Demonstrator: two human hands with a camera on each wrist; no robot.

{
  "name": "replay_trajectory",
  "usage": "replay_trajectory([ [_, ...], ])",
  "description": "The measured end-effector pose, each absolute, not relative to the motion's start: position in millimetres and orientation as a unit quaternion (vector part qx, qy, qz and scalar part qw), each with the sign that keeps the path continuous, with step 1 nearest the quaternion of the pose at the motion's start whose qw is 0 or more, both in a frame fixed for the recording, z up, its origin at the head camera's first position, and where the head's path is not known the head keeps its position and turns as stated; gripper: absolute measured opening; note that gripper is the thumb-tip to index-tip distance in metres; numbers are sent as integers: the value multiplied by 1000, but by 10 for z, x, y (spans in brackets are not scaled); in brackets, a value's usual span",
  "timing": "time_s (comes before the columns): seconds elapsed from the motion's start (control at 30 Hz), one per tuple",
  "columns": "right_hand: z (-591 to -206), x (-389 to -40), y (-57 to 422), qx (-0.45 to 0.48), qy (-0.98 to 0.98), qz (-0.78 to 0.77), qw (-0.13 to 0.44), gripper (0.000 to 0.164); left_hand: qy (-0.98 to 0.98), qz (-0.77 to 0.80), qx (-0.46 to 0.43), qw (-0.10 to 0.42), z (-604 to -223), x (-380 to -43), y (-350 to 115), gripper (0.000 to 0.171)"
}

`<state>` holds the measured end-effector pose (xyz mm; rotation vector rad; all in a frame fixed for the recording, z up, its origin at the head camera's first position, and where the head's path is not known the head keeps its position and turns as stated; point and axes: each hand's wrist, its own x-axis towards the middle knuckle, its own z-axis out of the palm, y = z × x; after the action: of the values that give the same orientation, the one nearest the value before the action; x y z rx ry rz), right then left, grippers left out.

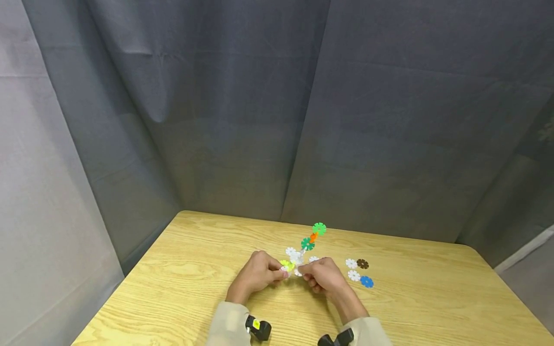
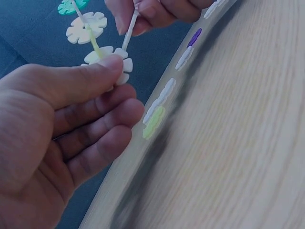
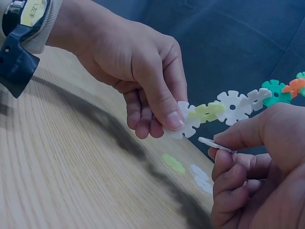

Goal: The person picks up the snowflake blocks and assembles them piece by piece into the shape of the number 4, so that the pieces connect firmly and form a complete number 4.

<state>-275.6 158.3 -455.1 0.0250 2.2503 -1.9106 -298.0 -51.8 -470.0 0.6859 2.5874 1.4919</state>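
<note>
This looks like a curtained-off recording booth, perhaps in a lab or studio, rather than a furnished room. Creased dark grey cloth [image 1: 242, 115] hangs behind the wood-grain bench [image 1: 173, 274], with a paler grey sheet [image 1: 39, 182] closing the left side. Black camera-like devices [image 1: 263, 331] worn at both sleeves [image 1: 229, 324] suit such a setup.

Disc chain [image 3: 239, 109] showing only in part
The left fingers [image 2: 88, 78] are covering part of the white end disc [image 2: 127, 65]; the left wrist view's top edge is cutting off the right hand [image 2: 159, 12], the right wrist view's edge the outermost green disc [image 3: 301, 75].
</note>
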Motion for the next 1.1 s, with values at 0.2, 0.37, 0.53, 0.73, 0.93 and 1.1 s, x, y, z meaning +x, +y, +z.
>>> replay_trajectory([
  [0.2,-4548,-2745,1547,8,742,-662,107,25,840,491,227,41,-4698,-2979,-512,12],
  [0.37,-4546,-2749,1530,12,739,-665,111,20,840,491,227,43,-4701,-2983,-512,11],
  [0.53,-4545,-2739,1498,18,743,-660,106,19,838,493,228,42,-4710,-2991,-514,11],
  [0.73,-4557,-2714,1474,29,751,-651,104,21,839,494,225,41,-4714,-2986,-515,11],
  [0.93,-4576,-2724,1465,31,745,-658,103,18,845,485,224,38,-4703,-2978,-518,13],
  [1.1,-4589,-2732,1460,36,741,-663,104,17,848,478,227,36,-4694,-2975,-522,14],
])
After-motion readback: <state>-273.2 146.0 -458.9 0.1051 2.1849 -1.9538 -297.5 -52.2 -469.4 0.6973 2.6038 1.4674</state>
